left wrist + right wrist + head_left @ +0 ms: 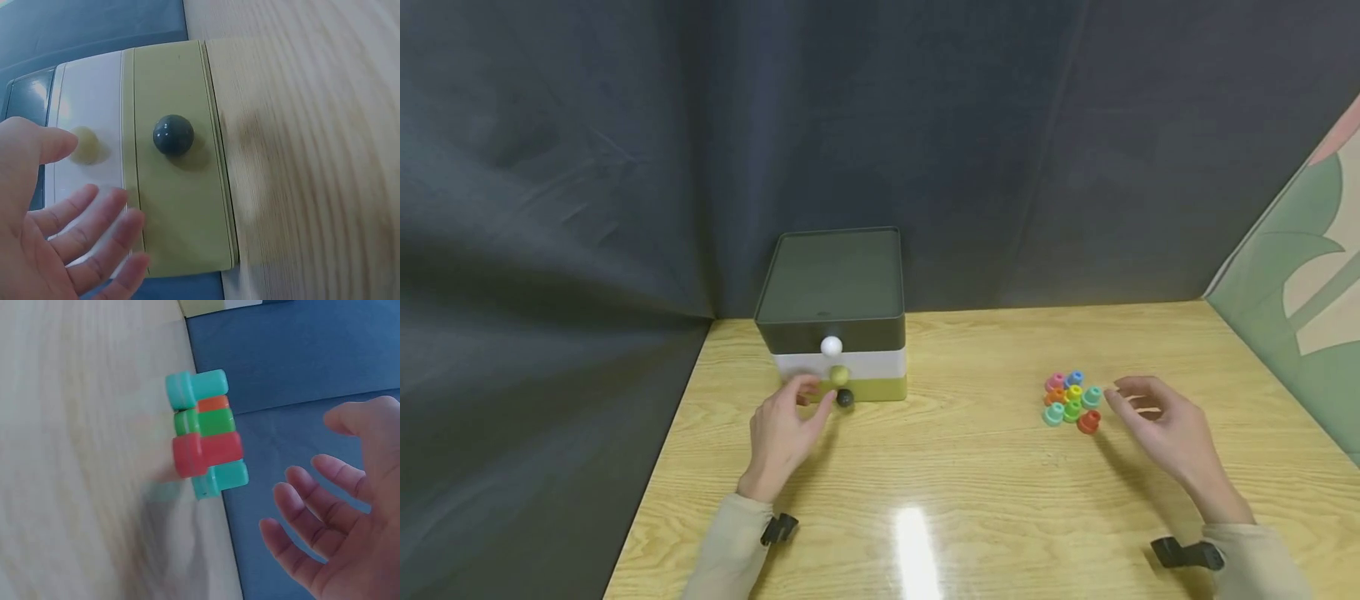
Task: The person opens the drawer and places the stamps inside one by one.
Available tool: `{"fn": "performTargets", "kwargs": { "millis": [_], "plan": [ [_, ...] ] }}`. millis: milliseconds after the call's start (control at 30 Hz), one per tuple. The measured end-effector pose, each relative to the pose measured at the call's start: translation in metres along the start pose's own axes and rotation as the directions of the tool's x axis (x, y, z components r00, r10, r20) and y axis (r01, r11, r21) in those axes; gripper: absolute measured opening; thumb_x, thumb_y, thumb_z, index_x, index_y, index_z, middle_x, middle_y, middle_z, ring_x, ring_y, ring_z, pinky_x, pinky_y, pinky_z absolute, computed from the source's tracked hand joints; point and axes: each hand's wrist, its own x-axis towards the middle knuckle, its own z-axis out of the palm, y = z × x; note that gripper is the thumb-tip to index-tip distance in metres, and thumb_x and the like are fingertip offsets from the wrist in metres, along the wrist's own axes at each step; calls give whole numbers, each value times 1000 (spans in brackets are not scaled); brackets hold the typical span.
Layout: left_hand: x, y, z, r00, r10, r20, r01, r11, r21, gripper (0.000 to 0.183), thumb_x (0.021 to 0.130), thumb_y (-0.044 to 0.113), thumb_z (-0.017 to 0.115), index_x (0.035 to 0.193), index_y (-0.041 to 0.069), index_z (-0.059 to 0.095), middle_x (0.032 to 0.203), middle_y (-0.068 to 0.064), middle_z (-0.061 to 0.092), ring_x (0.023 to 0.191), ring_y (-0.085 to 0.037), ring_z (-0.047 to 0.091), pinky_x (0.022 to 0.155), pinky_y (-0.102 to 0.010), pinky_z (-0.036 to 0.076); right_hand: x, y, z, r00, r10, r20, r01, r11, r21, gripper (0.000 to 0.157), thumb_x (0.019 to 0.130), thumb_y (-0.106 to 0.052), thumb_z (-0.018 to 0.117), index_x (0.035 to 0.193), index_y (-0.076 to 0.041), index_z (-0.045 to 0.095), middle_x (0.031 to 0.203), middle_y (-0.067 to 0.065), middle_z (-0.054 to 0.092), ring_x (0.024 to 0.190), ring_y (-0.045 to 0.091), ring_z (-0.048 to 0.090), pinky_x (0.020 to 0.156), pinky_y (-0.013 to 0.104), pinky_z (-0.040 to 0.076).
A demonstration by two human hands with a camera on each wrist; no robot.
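Note:
A small cabinet (829,279) has stacked drawers: dark grey on top with a white knob (831,346), white with a yellow-green knob (86,145), and yellow-green with a dark knob (174,135). My left hand (784,429) hovers in front of the lower drawers, its thumb near the yellow-green knob and its fingers spread, holding nothing. On the right lies a cluster of several small coloured plastic pegs, among them a red peg (207,454) and a green peg (209,422). Just right of them, my right hand (1168,433) has loosely bent fingers with nothing between them.
The wooden table (970,467) carries the cabinet and the pegs. A dark curtain (985,158) hangs behind it and along the left side. A leaf-patterned panel (1292,292) stands at the right edge.

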Motion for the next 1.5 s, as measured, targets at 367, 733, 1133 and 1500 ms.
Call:
{"fn": "performTargets", "kwargs": {
  "millis": [367, 733, 1133, 1500],
  "plan": [
    [10, 3, 13, 999, -19, 26, 18, 999, 32, 38, 97, 52, 72, 115, 19, 79, 105, 0, 81, 89, -22, 76, 72, -45, 57, -2, 13, 10, 995, -18, 97, 21, 999, -32, 36, 103, -33, 72, 124, -4, 72, 118, 23, 75, 86, -17, 55, 69, 17, 53],
    [17, 10, 18, 1000, -14, -20, 14, 999, -29, 33, 103, 51, 65, 100, 21, 77, 84, 3, 75, 75, -18, 70, 67, -40, 52, -6, 20, 14, 993, -39, 113, 47, 996, -71, 34, 100, -32, 76, 120, -4, 75, 112, 22, 77, 85, -18, 52, 64, 21, 53],
    [17, 13, 19, 1000, 11, -23, -12, 999, -52, 28, 103, 45, 66, 96, 20, 76, 91, 2, 80, 62, -14, 61, 62, -36, 47, -6, 21, 17, 988, -52, 144, 63, 995, -79, 31, 98, -30, 78, 117, -6, 77, 110, 23, 78, 83, -15, 55, 64, 22, 53],
    [16, 14, 18, 1000, 1, -22, -2, 999, -40, 28, 103, 45, 66, 95, 20, 76, 91, 1, 81, 64, -16, 64, 61, -36, 47, -5, 20, 19, 985, -51, 162, 65, 994, -84, 32, 98, -30, 78, 118, -5, 77, 108, 21, 78, 83, -14, 56, 64, 22, 53]
  ]
}}
